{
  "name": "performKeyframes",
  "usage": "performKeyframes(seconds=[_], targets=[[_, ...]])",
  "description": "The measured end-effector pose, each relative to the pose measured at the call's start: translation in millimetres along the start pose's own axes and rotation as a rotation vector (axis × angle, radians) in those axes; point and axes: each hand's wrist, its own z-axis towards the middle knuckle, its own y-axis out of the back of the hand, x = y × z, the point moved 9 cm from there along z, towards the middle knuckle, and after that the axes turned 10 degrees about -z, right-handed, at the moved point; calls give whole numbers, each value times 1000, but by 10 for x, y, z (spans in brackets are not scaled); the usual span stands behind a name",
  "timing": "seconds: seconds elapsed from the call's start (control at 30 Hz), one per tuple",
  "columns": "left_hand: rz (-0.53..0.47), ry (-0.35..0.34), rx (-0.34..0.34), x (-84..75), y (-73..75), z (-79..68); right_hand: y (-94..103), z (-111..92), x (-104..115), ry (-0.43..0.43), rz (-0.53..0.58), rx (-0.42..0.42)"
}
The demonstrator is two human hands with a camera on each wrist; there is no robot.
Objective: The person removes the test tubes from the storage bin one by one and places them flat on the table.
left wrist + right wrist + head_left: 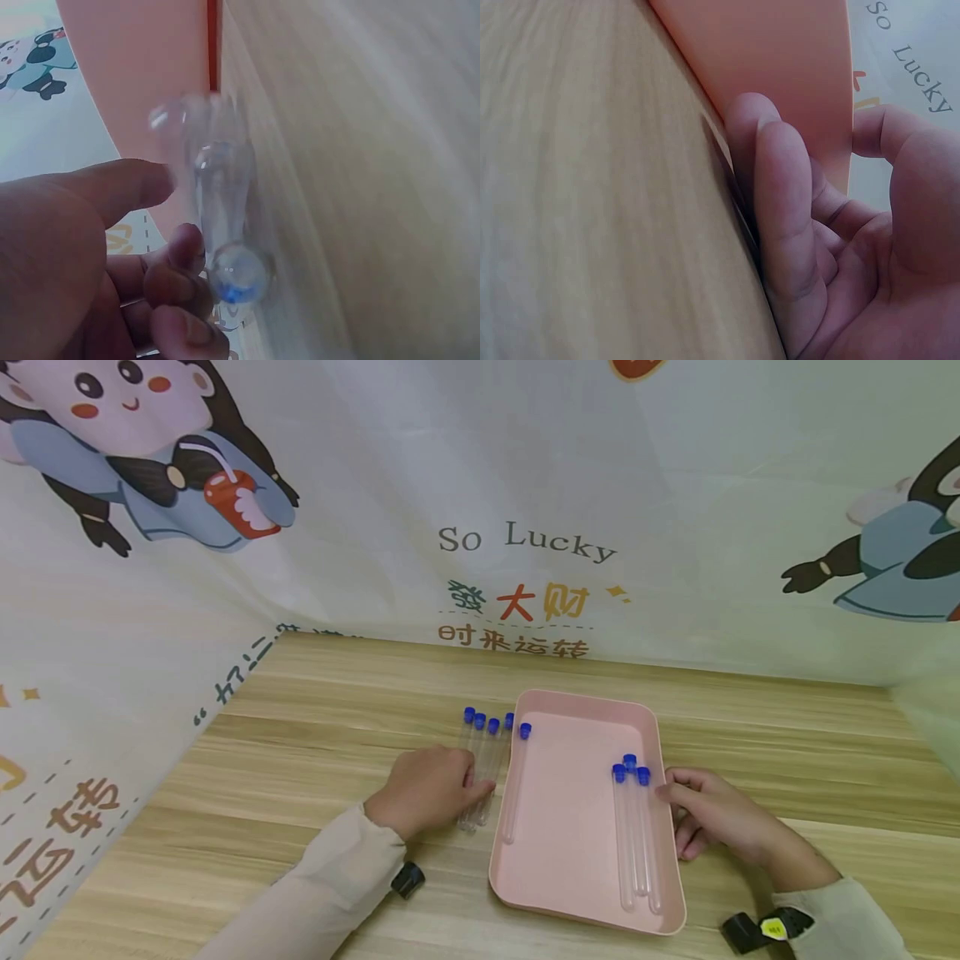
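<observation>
Left of the pink tray [570,810], the left hand [435,785] half-curls at tubes [487,760], grip unclear; the right hand [712,820] pinches the tray's right rim. Only the head view shows capped tubes [641,835] inside. Backdrop [525,460] beyond: "So Lucky".

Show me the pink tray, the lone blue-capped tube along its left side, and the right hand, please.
pink tray [570,827]: head view, on its bare floor.
lone blue-capped tube [516,789]: head view, on the middle of its clear body.
right hand [720,816]: head view, on the middle of the hand.
</observation>
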Motion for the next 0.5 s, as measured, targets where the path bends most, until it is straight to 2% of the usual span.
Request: performKeyframes(seconds=[0.5], targets=[[-4, -3, -22, -10, 35, 5, 0, -3, 10, -1, -10, -3]])
